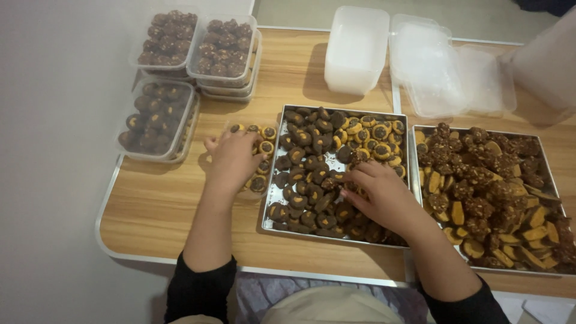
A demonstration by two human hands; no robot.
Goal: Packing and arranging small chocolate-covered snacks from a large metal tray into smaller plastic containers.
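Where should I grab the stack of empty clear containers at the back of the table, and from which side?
Grip the stack of empty containers across its two long side walls, coming down from above. It stands mouth-down with a flat base on top and tapering walls, so a pinch across its narrow width probably holds best. The loose lids crowd its right side; the left side has open table.

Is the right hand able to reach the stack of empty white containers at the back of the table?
Probably yes: the right hand rests over the cookie tray, and nothing tall stands between it and the empty containers.
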